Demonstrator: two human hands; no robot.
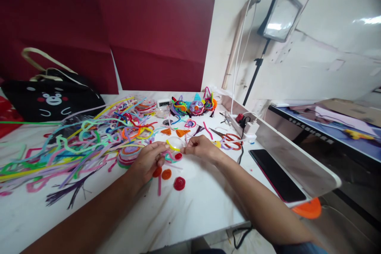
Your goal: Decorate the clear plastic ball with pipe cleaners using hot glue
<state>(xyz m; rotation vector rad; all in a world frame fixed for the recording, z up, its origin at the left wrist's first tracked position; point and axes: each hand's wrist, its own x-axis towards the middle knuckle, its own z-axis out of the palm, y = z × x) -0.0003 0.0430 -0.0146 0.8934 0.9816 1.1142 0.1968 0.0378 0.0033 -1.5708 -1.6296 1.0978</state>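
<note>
My left hand [149, 160] and my right hand [201, 149] meet over the middle of the white table [190, 210]. Both are closed in a pinch on a clear round piece rimmed with a yellow pipe cleaner [174, 144]. A pink pipe cleaner end sticks up by my right fingertips. Under my hands lie small red and orange coiled discs [179, 183]. A big heap of coloured pipe cleaners [77, 143] spreads to the left of my left hand.
A black bear-face bag [52, 97] sits at the back left. Finished coiled figures [195, 106], orange cones and scissors [228, 138] lie behind my hands. A black phone [278, 174], a power strip [247, 125] and a lamp stand [278, 14] are to the right.
</note>
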